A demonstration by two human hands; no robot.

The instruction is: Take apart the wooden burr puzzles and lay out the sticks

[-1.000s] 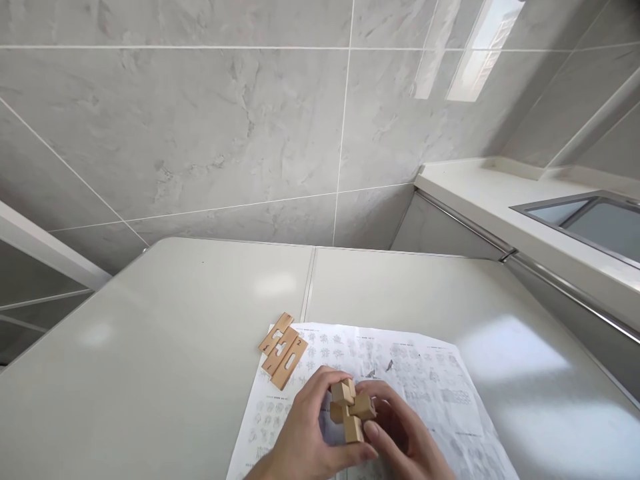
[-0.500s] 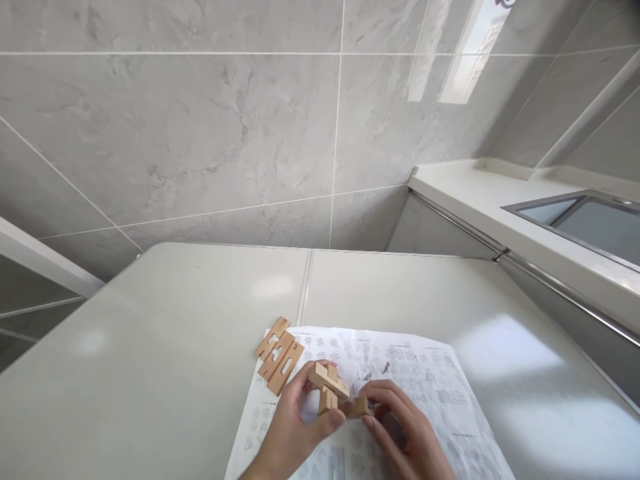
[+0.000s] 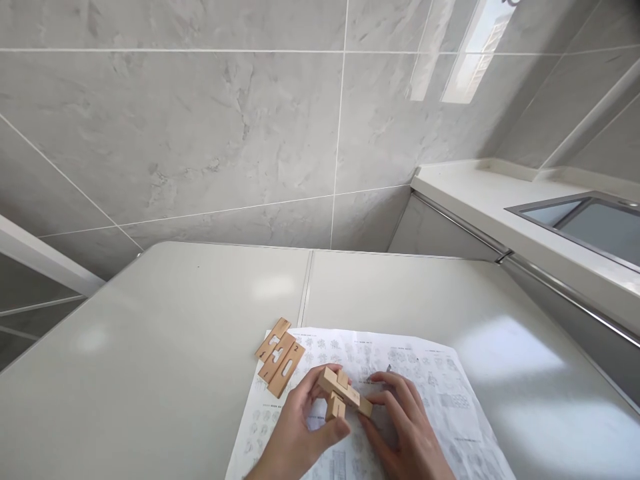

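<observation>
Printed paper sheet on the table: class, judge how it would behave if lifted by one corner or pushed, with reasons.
The printed paper sheet looks thin and lies flat, so it would probably flop when lifted. The table looks smooth and glossy, so a push likely slides it. The flat wooden pieces at its far-left corner might weigh that corner down.

Matt bare-wood puzzle pieces [image 3: 344,395], printed paper sheet [image 3: 430,393], glossy smooth table [image 3: 165,333].
</observation>
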